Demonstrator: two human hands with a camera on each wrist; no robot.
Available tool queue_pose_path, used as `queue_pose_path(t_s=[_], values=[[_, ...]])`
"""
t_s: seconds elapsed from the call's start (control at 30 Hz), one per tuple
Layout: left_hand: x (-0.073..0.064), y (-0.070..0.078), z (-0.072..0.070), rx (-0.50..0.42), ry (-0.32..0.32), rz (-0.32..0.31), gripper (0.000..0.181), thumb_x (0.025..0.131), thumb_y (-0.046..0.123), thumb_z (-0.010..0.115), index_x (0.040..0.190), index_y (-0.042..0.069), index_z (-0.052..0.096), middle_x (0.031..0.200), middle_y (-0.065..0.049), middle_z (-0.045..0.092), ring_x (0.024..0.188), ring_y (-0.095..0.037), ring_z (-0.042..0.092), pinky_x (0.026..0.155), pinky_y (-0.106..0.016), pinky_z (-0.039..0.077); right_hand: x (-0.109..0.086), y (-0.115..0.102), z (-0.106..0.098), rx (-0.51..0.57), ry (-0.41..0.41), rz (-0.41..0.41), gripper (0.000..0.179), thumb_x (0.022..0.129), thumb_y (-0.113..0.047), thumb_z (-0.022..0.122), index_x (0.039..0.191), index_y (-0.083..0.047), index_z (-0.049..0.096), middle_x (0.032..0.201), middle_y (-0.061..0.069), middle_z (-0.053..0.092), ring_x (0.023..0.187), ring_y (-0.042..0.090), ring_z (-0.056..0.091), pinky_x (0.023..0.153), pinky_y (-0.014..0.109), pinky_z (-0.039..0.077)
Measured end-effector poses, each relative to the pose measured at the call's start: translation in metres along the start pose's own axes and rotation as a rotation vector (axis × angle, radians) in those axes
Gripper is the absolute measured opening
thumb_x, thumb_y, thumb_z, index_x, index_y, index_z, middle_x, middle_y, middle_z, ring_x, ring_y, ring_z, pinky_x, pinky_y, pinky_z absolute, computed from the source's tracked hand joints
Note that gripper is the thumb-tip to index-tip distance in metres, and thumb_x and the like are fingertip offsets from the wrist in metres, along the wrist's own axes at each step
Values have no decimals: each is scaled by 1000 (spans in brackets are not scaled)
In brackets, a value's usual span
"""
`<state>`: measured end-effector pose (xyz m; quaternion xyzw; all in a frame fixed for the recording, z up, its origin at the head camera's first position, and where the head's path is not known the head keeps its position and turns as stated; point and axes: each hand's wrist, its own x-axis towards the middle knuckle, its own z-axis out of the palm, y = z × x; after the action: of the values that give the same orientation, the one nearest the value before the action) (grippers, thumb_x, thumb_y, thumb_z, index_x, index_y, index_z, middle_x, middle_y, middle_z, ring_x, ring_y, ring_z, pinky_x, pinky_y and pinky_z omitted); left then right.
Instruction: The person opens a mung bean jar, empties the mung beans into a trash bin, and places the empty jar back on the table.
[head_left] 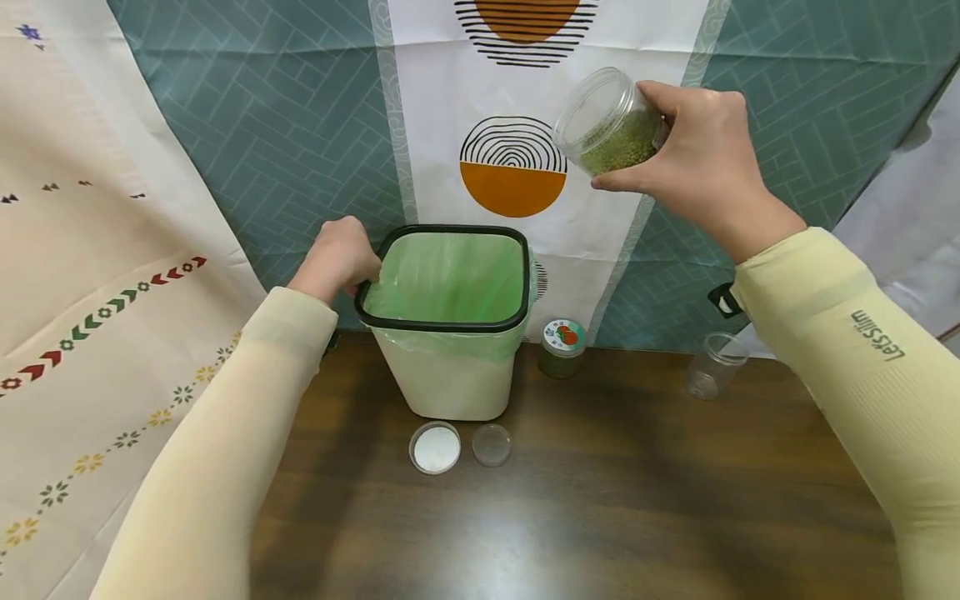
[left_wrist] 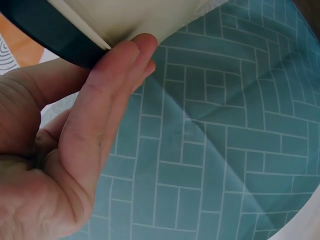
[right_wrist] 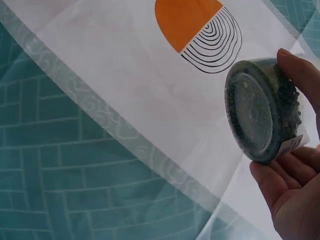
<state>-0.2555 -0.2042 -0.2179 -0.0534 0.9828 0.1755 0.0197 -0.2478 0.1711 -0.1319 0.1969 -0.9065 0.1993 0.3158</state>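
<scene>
My right hand (head_left: pixel 701 154) grips a clear plastic jar (head_left: pixel 611 121) partly filled with small green beans, raised above and to the right of the trash bin. The jar is tilted, its lidless mouth toward the left, and the beans (head_left: pixel 626 143) lie along its lower side. In the right wrist view the jar's round base (right_wrist: pixel 252 115) shows between thumb and fingers. My left hand (head_left: pixel 340 257) pinches the black rim (head_left: pixel 442 326) of the pale trash bin (head_left: pixel 450 383) at its left side. A green bag (head_left: pixel 450 275) lines the bin.
On the brown table (head_left: pixel 600 517), a white-lined lid (head_left: pixel 436 449) and a clear disc (head_left: pixel 491 445) lie before the bin. A small jar with a tomato-print lid (head_left: pixel 562 346) stands right of it. Farther right, a clear jar (head_left: pixel 712 367) sits near the patterned cloth (head_left: pixel 300 108).
</scene>
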Motion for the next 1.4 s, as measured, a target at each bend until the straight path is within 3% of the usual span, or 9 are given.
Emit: queue_pose_path(t_s=[0.13, 0.23, 0.5, 0.77, 0.97, 1.2, 1.4], values=[[-1, 3, 3, 0, 28, 12, 11, 71, 1, 58, 61, 3, 61, 51, -12, 59, 47, -26, 62, 42, -29, 46, 10, -6, -1, -26, -28, -26, 73, 61, -44, 84, 125, -20, 58, 117, 3, 66, 101, 19, 59, 88, 36, 51], [-1, 5, 3, 10, 40, 20, 14, 71, 1, 57, 58, 5, 59, 48, -10, 57, 44, -25, 59, 41, -28, 44, 16, -9, 0, -43, -48, -44, 74, 63, -42, 83, 128, -18, 56, 121, 4, 64, 106, 22, 58, 90, 43, 50], [-1, 5, 1, 19, 33, 18, 16, 72, 1, 58, 57, 6, 58, 47, -10, 57, 42, -23, 58, 42, -28, 44, 19, -17, 15, -82, -129, -117, 78, 64, -33, 84, 132, -13, 52, 124, 8, 62, 105, 27, 57, 91, 45, 50], [0, 6, 1, 24, 43, 17, 10, 74, 3, 59, 65, 3, 62, 51, -11, 59, 47, -26, 62, 42, -28, 45, 19, -21, 29, -142, -117, -287, 77, 61, -22, 87, 128, -8, 53, 127, 11, 60, 106, 33, 57, 93, 47, 48], [-1, 3, 2, 25, 37, 2, 9, 76, 4, 59, 67, 2, 62, 54, -12, 60, 48, -26, 63, 42, -28, 46, 22, -24, 38, -186, -157, -361, 77, 60, -18, 87, 128, -5, 51, 129, 13, 57, 113, 36, 54, 98, 49, 44], [0, -1, 3, 27, 39, 2, 9, 76, 4, 59, 67, 2, 62, 53, -12, 60, 46, -25, 62, 42, -28, 46, 23, -29, 47, -195, -152, -431, 80, 58, -13, 88, 128, -5, 51, 128, 13, 57, 115, 36, 54, 98, 49, 44], [-1, 3, 3, 21, 42, -1, 11, 75, 3, 57, 65, 5, 60, 53, -12, 59, 46, -25, 61, 40, -27, 44, 22, -33, 44, -195, -159, -439, 81, 58, -11, 88, 130, -5, 50, 129, 12, 57, 118, 34, 53, 98, 49, 44]])
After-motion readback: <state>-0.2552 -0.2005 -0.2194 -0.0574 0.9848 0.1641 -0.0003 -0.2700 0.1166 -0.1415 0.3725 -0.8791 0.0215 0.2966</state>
